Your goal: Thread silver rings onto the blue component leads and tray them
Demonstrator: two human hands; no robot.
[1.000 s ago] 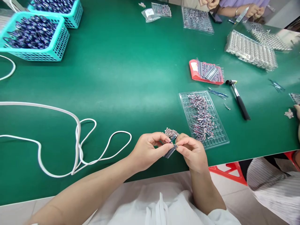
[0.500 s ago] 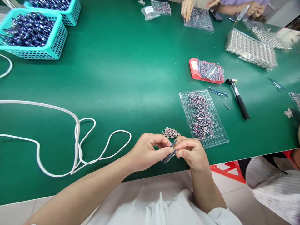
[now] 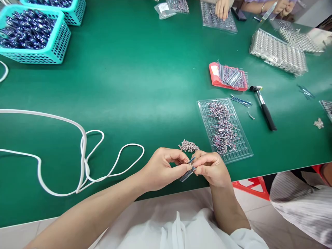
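Note:
Over the near edge of the green table (image 3: 145, 86), my left hand (image 3: 162, 168) and my right hand (image 3: 211, 168) meet fingertip to fingertip. Both pinch a small strip of blue-grey leaded parts (image 3: 187, 174) that pokes out below the fingers. Just beyond the hands lies a little heap of tiny pinkish parts (image 3: 188, 146). To the right of it sits a clear plastic tray (image 3: 242, 150) holding a tangle of wired components.
A white cable (image 3: 83, 152) loops across the left of the table. Two teal baskets (image 3: 55, 48) of blue parts stand far left. A red holder (image 3: 214, 76), a small hammer (image 3: 266, 110) and stacked clear trays (image 3: 277, 52) lie to the right. Other people's hands work at the far edge.
My hands have slid slightly toward me, still pinching the strip. A co-worker's hand at the far edge has moved onto a tray there.

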